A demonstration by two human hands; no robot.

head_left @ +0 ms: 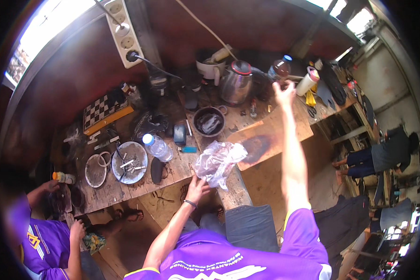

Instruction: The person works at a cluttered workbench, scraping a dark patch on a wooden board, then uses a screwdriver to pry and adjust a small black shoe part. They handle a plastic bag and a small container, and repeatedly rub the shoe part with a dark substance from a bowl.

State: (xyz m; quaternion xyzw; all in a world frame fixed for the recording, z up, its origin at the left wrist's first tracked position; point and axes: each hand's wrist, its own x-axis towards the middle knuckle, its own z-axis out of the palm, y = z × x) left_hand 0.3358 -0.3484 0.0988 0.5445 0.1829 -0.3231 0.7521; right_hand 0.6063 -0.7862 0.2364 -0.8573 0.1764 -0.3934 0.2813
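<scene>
A crumpled clear plastic bag [218, 162] lies at the front edge of the wooden table, partly hanging over it. My left hand [197, 190], with a dark band at the wrist, has its fingers closed on the bag's lower left edge. Stretched far across the table, my right hand [284, 93] has its fingers bent and apart, with nothing visible between them. Just beyond it stands a blue-capped bottle of brown liquid [279, 70], and whether my fingertips touch it I cannot tell. A white cylindrical container [307, 82] stands to the right of that hand.
A steel kettle [236, 86], dark bowl [209, 122] and stained board [266, 142] occupy the middle. Leftward are a water bottle [158, 148], ashtray plate [129, 162] and chessboard box [108, 112]. A power strip [124, 35] hangs above. Another person's hand [77, 230] is at left.
</scene>
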